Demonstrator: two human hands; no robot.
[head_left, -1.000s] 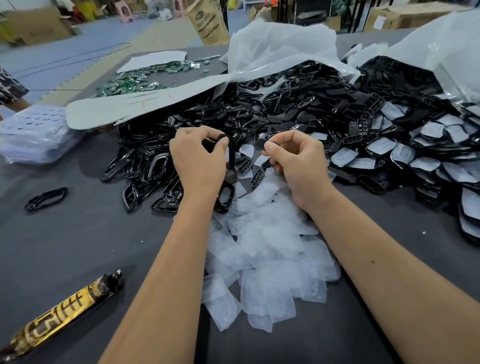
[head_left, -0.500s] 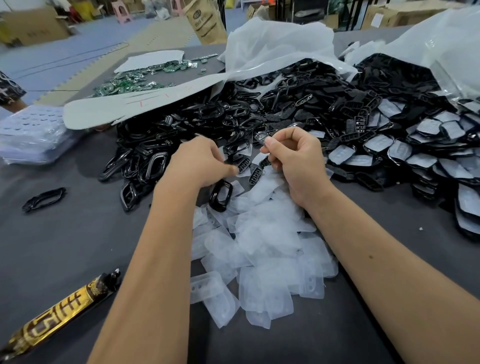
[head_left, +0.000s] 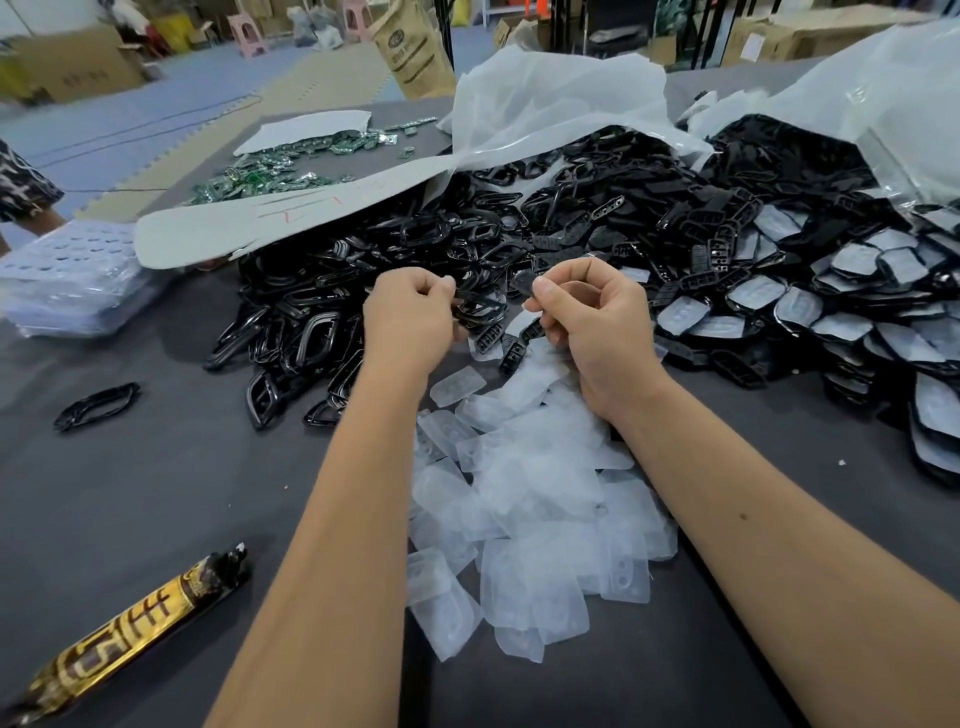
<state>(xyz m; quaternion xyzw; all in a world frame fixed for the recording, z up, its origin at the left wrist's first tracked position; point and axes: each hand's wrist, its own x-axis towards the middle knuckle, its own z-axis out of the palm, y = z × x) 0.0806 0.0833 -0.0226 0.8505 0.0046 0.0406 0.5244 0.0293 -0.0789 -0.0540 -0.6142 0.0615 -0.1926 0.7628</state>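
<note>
Small black piece (head_left: 521, 283) sat just above frame centre, pinched between thumb and forefinger of the right hand (head_left: 602, 338), fingers curled tight on it. Just left of it, the left hand (head_left: 408, 322) gripped a black frame (head_left: 480, 306) by one edge, fingers closed round it. The two parts were near each other but not joined; whether they touched could not be told. Progress looked like somewhere in the middle. A big heap of clear films (head_left: 545, 493) lay below the hands, lower centre, which read as many pieces already stripped. A wide spread of film-covered parts (head_left: 857, 312) at the right edge looked not yet done. A pile of black frames (head_left: 332, 312) left of centre and slotted inserts (head_left: 696, 228) above the right hand were also large, so plenty was likely left. A white bag (head_left: 561, 104) draped over the piles at top centre. For room, the piles closed in tight above and on both sides of the hands. Bare grey table (head_left: 156, 493) opened at lower left, with only a lone frame (head_left: 96, 405) and a gold tube (head_left: 130, 639) on it. Bare table also showed at lower right. A stack of clear trays (head_left: 67, 275) sat at the left edge. The far table edge showed upper left, beyond the green boards (head_left: 275, 171). The near edge was out of view.
</note>
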